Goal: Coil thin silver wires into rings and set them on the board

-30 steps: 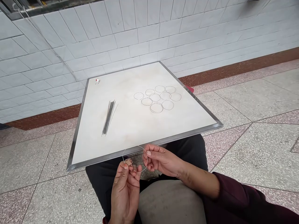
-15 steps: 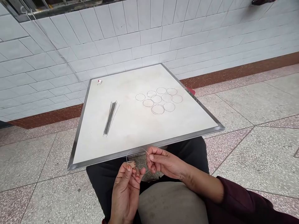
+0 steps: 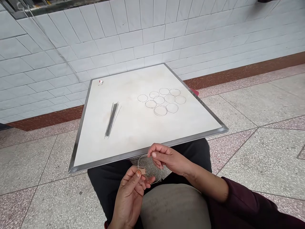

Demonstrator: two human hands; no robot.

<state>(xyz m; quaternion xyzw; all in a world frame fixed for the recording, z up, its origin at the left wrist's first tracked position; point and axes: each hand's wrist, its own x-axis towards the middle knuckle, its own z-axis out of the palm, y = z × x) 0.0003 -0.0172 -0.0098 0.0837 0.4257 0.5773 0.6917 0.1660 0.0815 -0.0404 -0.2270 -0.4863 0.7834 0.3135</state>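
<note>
A thin wire ring [image 3: 161,173] hangs between my two hands, just off the table's near edge and above my lap. My left hand [image 3: 130,188] pinches its left side between thumb and index finger, the other fingers loosely curled. At that index fingertip sits a tan piece [image 3: 142,170], perhaps a finger wrap; I cannot tell. My right hand [image 3: 168,160] pinches the top of the ring between thumb and fingers. On the table, several similar wire rings [image 3: 164,100] lie flat, some overlapping, at the right. A bundle of straight dark wires [image 3: 111,121] lies at the left.
The white table [image 3: 133,130] has a grey metal rim and stands close to a white tiled wall [image 3: 133,52]. A small white and red object [image 3: 101,82] sits at its far left corner. Speckled floor [image 3: 238,108] surrounds it, and a thin cable [image 3: 51,44] runs down the wall.
The wire ring and my left hand have shifted slightly right. My right hand has moved up a little along the ring, now gripping near its top instead of its right side.
</note>
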